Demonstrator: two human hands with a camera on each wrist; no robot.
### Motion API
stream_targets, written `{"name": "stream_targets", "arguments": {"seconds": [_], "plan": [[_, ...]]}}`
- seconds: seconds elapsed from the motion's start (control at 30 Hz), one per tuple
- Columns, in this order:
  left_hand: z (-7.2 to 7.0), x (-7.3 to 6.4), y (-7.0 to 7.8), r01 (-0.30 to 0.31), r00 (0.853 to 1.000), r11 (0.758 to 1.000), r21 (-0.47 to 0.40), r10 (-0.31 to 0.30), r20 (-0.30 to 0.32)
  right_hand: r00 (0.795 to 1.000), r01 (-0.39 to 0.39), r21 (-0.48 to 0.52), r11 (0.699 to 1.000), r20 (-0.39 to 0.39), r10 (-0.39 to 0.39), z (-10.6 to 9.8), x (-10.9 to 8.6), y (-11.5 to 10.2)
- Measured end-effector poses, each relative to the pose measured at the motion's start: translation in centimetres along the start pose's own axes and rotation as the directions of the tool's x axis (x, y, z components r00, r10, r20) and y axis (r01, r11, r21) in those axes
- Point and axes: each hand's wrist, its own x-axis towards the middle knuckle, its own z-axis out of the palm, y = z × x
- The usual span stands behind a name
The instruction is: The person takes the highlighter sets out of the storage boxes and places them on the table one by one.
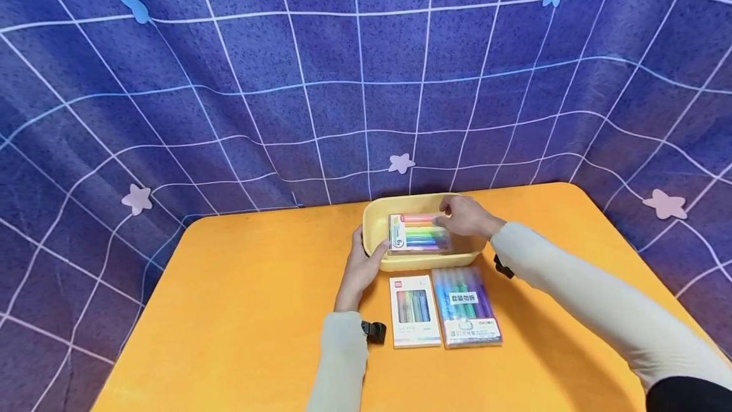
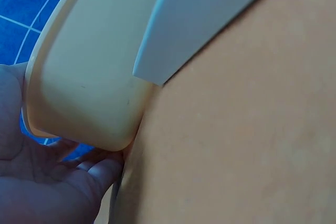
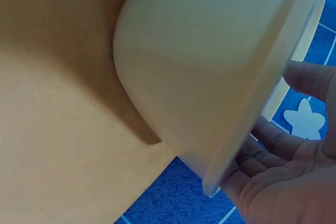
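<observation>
Yellow plastic is forming the oblong basket [image 1: 424, 264], which in the head view is standing near the rear edge of an orange counter [image 1: 257, 310]. Inside the basket a clear pack of rainbow-coloured pens [image 1: 422, 234] is lying with its white label toward the left end. Of the two hands, the left hand [image 1: 363, 262] is gripping the basket's left end, its thumb reaching over the rim. The right hand [image 1: 466, 216] is hanging over the right end of the basket, fingers loosely bent and thumb parted from them; whether its thumb tip is touching the pack cannot be told. Before the basket, a white windowed pen box [image 1: 415, 310] and a clear packet of blue, green and purple markers [image 1: 466, 307] are lying side by side. Blue grid-patterned cloth [image 1: 320, 107] is hanging behind the counter.

In the left wrist view, the left hand is curving round the end of the basket, its fingers bearing on the wall near the base. One corner of the white box is showing close by.

In the right wrist view, the right hand is arching beside the basket's rim, with a pale star [image 3: 305, 118] on the cloth showing beyond.
</observation>
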Motion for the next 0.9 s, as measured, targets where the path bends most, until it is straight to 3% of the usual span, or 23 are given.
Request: {"name": "stream_targets", "arguments": {"seconds": [0.5,0.9], "plan": [[-0.1,-0.1,0.1,-0.016,1.000,1.000,0.005,0.016,-0.003,0.995,-0.014,-0.068,0.998,0.103,0.020,0.5,2.0,-0.3],[-0.1,-0.2,0.2,-0.031,0.999,0.999,0.008,0.031,-0.010,0.992,0.018,-0.113,0.993,0.128,-0.004,1.0,2.6,0.0]]}}
